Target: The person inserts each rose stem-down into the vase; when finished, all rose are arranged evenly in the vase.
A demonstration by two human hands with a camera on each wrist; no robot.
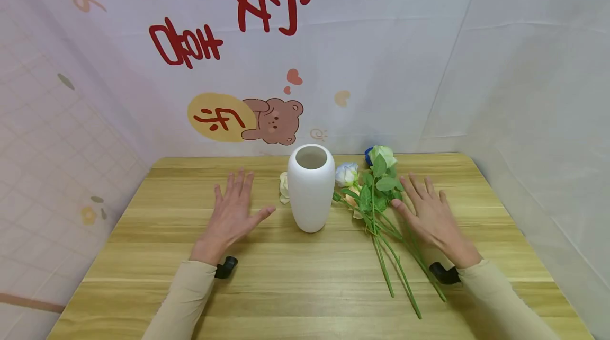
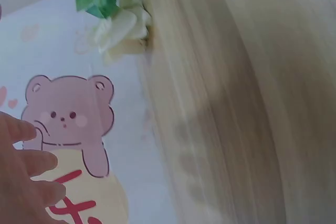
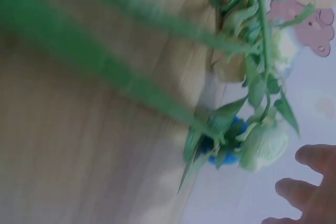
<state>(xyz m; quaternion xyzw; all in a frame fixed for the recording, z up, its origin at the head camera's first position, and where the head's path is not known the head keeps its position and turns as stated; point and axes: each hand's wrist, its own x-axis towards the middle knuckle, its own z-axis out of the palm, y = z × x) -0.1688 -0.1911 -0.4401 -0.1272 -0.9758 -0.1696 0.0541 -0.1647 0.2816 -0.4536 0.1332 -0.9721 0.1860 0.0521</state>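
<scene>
Resting palm-down on the wooden table (image 1: 295,276), both hands lie flat with fingers straight and spread; neither grip has hold of anything.

Left hand (image 1: 232,215): on the table just left of the white vase (image 1: 311,187), thumb pointing toward the vase base, not touching it. Left wrist view shows only the fingertips (image 2: 31,163) at the lower left edge, with the wood grain blurred beside them.

Right hand (image 1: 431,218): on the table at the right edge of the flower bunch (image 1: 376,197). Thumb side lies against or just beside the green stems (image 1: 397,266); contact cannot be confirmed. Right wrist view shows 2 or 3 fingertips (image 3: 310,182) at the lower right, near a pale green rose (image 3: 262,148) with a blue bloom behind it.

Vase: upright, mouth open, centre of the table, between the 2 hands.

Flowers: lying on the table right of the vase, heads toward the far edge, stems running near and right. A white-blue rose (image 1: 346,174) sits just beside the vase. 1 cream bloom (image 1: 284,187) lies at the vase's left side, also visible in the left wrist view.

Backdrop (image 1: 267,117): printed sheet with a bear cartoon behind the table.
</scene>
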